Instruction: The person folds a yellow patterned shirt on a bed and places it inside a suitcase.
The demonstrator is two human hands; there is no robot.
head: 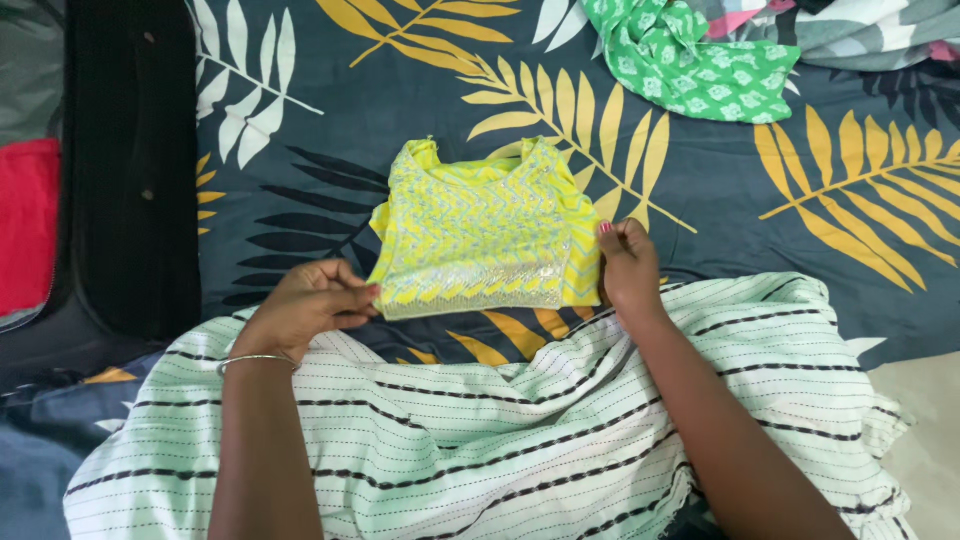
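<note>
The yellow blouse (483, 240) lies flat in the middle of the frame on the dark leaf-print bedsheet (800, 240), neckline toward the top, its shiny border along the lower edge nearest you. To fold it cleanly, keep that lower edge taut between both corners, level it before you turn anything over, and smooth the side panels so no crease gets trapped underneath. Your left hand (305, 305), at centre left, pinches the lower left corner between thumb and curled fingers, a thin bangle (255, 360) on the wrist. Your right hand (630, 270), right of centre, is closed narrowly on the lower right edge, thumb on top, fingers tucked behind the cloth. Both forearms come up from the bottom of the frame, bent slightly inward, resting over the striped white cloth (500, 430) that covers your lap. A green printed garment (700, 60) lies crumpled at the upper right, well apart, and a black bag (130, 160) with something red (25, 220) inside stands along the left edge.
</note>
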